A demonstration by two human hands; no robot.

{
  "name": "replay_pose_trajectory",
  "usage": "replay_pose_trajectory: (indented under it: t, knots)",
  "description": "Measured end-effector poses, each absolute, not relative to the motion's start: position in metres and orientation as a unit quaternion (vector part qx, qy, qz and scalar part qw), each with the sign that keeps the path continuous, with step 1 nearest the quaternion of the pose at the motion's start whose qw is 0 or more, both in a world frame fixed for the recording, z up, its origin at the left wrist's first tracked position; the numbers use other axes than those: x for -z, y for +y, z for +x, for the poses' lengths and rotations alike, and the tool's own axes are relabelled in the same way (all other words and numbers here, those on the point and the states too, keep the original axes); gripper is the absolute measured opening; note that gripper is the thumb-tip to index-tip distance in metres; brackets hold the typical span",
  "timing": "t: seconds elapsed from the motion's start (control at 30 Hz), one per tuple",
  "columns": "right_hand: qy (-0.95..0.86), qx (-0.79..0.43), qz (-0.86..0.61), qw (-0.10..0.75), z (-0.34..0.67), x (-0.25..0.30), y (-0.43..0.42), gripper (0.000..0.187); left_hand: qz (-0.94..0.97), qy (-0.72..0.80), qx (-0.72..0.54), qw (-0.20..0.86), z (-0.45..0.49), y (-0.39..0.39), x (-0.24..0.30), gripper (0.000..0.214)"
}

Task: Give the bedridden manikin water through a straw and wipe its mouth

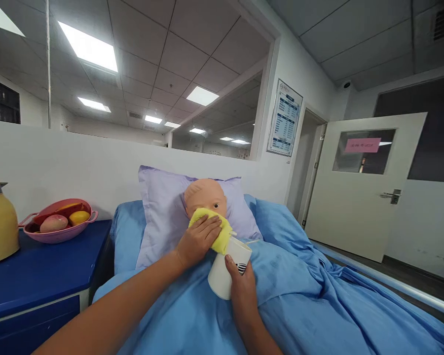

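The left hand [200, 240] presses a yellow cloth [224, 235] flat over the mouth of a baby manikin [203, 194] propped on a lilac pillow [159, 212]; wiping the face seems to be the step in hand. The right hand [243, 292] grips a white cup [221, 277], slightly tilted, touching the cloth at five o'clock from the face. Any next move calls for holding that cup steady.

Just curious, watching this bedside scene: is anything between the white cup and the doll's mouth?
Yes. A yellow cloth, pressed on by the left hand, covers the lower face of the doll. It lies right above the rim of the white cup, which the right hand holds just below.
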State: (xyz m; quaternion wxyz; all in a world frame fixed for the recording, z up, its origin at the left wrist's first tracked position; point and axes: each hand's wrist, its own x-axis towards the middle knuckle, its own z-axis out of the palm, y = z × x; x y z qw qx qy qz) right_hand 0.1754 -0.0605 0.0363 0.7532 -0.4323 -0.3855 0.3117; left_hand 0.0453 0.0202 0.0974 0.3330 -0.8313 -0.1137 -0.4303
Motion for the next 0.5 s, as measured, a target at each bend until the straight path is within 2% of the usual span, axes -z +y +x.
replay_pose_trajectory:
  t: [0.1, 0.2, 0.37, 0.5]
  knots:
    - [-0.390, -0.314, -0.430, 0.751, 0.175, -0.034, -0.059, 0.068, -0.830, -0.101, 0.417, 0.356, 0.040, 0.030, -0.080, 0.032]
    - [-0.400, -0.307, -0.419, 0.756, 0.175, -0.032, -0.057, 0.069, -0.835, -0.113, 0.428, 0.328, 0.036, 0.029, -0.068, 0.033]
    - [-0.397, -0.311, -0.424, 0.753, 0.173, -0.035, -0.059, 0.065, -0.861, -0.152, 0.432, 0.223, 0.029, 0.016, -0.050, 0.038]
    - [-0.394, -0.300, -0.436, 0.751, 0.170, -0.040, -0.064, 0.063, -0.854, -0.133, 0.484, 0.138, 0.024, 0.008, -0.055, 0.047]
